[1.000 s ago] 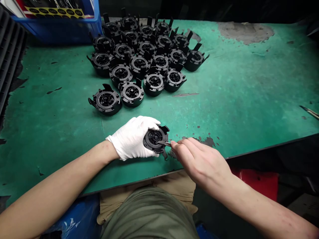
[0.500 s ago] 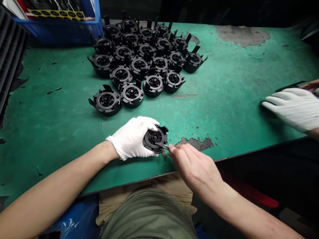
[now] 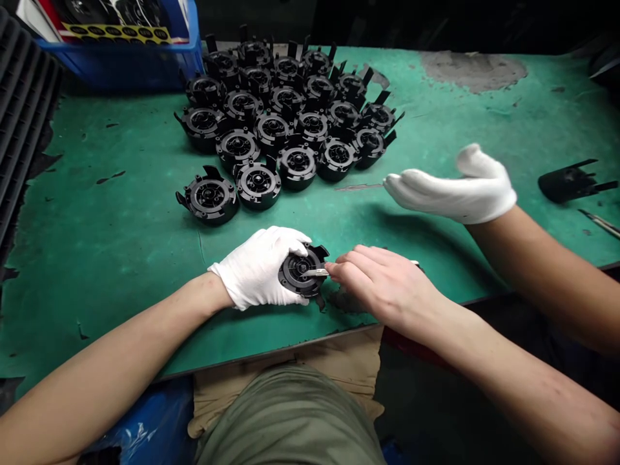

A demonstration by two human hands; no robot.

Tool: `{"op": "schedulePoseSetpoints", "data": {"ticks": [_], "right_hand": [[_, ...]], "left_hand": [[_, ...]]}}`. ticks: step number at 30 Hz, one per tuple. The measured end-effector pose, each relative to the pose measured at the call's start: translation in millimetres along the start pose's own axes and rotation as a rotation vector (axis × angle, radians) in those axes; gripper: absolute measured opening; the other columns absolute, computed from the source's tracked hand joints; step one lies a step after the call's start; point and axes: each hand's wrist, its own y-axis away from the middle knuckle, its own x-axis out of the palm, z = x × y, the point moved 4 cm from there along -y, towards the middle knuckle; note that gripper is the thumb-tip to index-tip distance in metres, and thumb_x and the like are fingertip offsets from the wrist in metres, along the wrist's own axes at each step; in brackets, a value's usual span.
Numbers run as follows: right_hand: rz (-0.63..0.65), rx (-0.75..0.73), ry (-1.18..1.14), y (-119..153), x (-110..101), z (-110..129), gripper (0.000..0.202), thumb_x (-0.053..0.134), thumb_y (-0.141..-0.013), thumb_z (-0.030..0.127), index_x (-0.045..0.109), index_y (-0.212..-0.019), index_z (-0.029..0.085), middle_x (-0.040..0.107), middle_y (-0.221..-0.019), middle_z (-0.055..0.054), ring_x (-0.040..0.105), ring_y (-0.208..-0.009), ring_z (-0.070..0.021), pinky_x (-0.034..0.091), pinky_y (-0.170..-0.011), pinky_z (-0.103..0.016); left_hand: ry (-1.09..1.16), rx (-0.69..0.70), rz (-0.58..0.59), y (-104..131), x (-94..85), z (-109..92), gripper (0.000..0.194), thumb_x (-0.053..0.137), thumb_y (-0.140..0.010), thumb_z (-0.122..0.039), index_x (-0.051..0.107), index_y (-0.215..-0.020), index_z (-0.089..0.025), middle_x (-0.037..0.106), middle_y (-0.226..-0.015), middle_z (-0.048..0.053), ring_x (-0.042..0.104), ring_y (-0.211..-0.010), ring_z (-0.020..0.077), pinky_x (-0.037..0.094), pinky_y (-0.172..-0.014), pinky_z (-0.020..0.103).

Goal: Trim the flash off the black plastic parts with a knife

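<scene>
My left hand (image 3: 261, 268), in a white glove, is closed around the side of a round black plastic housing (image 3: 293, 274) at the table's front edge. The housing's ringed face, with a hub in the middle, points up at me. Bare, my right hand (image 3: 372, 278) pinches a small craft knife (image 3: 317, 272). Its pointed blade lies over the housing's face, near the hub; the fingers hide most of the handle. Whether the blade touches the plastic I cannot tell.
Several similar black housings (image 3: 259, 184) stand grouped beyond my hands, before a blue bin (image 3: 121, 68). A co-worker's white-gloved hand (image 3: 450, 194) reaches in from the right above the green table (image 3: 436, 123). Farther right lie another housing (image 3: 564, 186) and a slim pointed tool (image 3: 603, 224).
The co-worker's gloved hand has come left from the right edge, and another housing now stands at the group's right side. My knife has turned to lie more level; my left hand stays put.
</scene>
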Motion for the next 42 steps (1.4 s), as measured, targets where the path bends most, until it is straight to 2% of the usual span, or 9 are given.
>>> {"op": "schedulePoseSetpoints", "data": {"ticks": [4,13,19,22,28,33,37,40,42], "right_hand": [[0.005,-0.098,0.021,-2.3,1.4,-4.0,0.022,0.053,-0.110,0.012,0.063,-0.092,0.018,0.068,-0.087,-0.005,0.051,-0.074,-0.0182,0.041,-0.073,-0.033],[0.017,-0.293,0.036,-13.4,-0.1,-21.5,0.025,0.050,-0.111,0.011,0.061,-0.090,0.020,0.059,-0.080,-0.002,0.047,-0.075,-0.0196,0.039,-0.071,-0.034],[0.084,-0.403,-0.017,-17.4,0.5,-33.4,0.024,0.046,-0.112,0.010,0.063,-0.097,0.019,0.062,-0.084,-0.002,0.050,-0.076,-0.0189,0.040,-0.072,-0.034],[0.065,-0.370,-0.062,-13.5,0.1,-35.7,0.021,0.048,-0.112,0.011,0.063,-0.100,0.018,0.067,-0.087,-0.002,0.054,-0.077,-0.0181,0.043,-0.073,-0.033],[-0.092,-0.035,-0.232,10.5,-0.4,-34.5,0.010,0.055,-0.111,0.018,0.063,-0.117,0.018,0.074,-0.094,-0.005,0.066,-0.079,-0.0175,0.051,-0.070,-0.030],[-0.181,0.415,-0.363,48.5,7.1,-18.2,0.027,0.060,-0.108,0.020,0.063,-0.135,0.022,0.078,-0.111,-0.009,0.076,-0.093,-0.0206,0.059,-0.080,-0.031],[-0.223,0.863,-0.611,99.5,14.0,29.0,0.029,0.064,-0.108,0.031,0.065,-0.136,0.027,0.078,-0.114,-0.007,0.077,-0.092,-0.0198,0.061,-0.077,-0.028],[-0.098,1.149,-1.058,136.8,35.0,83.8,0.031,0.066,-0.106,0.046,0.069,-0.131,0.028,0.074,-0.095,-0.004,0.071,-0.073,-0.0182,0.058,-0.061,-0.027],[-0.095,1.342,-1.290,157.5,55.4,113.9,0.037,0.068,-0.103,0.057,0.072,-0.121,0.025,0.067,-0.080,-0.002,0.064,-0.065,-0.0177,0.055,-0.057,-0.028]], "left_hand": [[-0.024,0.035,-0.015,-0.3,-0.8,-1.5,0.079,0.099,-0.068,-0.059,0.057,-0.124,-0.022,0.072,-0.137,0.018,0.073,-0.124,0.0365,0.058,-0.105,0.052],[-0.028,0.087,-0.025,-0.8,-1.6,-2.0,0.072,0.100,-0.071,-0.052,0.057,-0.119,-0.021,0.072,-0.138,0.017,0.074,-0.125,0.0349,0.060,-0.103,0.049],[-0.001,0.030,0.034,-3.2,-1.8,0.8,0.071,0.101,-0.066,-0.054,0.063,-0.116,-0.021,0.073,-0.139,0.016,0.074,-0.126,0.0356,0.060,-0.106,0.048],[0.025,-0.018,0.050,-4.0,-2.3,0.8,0.069,0.101,-0.065,-0.053,0.067,-0.115,-0.022,0.074,-0.139,0.015,0.074,-0.126,0.0360,0.059,-0.107,0.049],[0.097,-0.069,0.027,-3.0,-3.7,1.1,0.078,0.101,-0.062,-0.061,0.065,-0.120,-0.024,0.074,-0.136,0.015,0.074,-0.124,0.0363,0.058,-0.108,0.051],[0.136,-0.124,0.005,-6.4,-8.8,-1.0,0.089,0.096,-0.059,-0.078,0.066,-0.123,-0.023,0.074,-0.121,0.012,0.074,-0.111,0.0354,0.060,-0.100,0.050],[0.048,-0.127,0.020,-7.0,-7.5,-2.6,0.104,0.093,-0.053,-0.086,0.065,-0.130,-0.021,0.071,-0.118,0.014,0.070,-0.113,0.0374,0.058,-0.105,0.054],[0.015,-0.142,0.030,-5.5,-5.2,-1.0,0.110,0.092,-0.052,-0.088,0.065,-0.133,-0.019,0.070,-0.118,0.014,0.069,-0.112,0.0376,0.058,-0.105,0.055],[0.050,-0.142,0.017,-4.7,-5.3,0.4,0.108,0.094,-0.054,-0.085,0.065,-0.134,-0.019,0.071,-0.123,0.014,0.071,-0.113,0.0370,0.058,-0.106,0.054]]}}
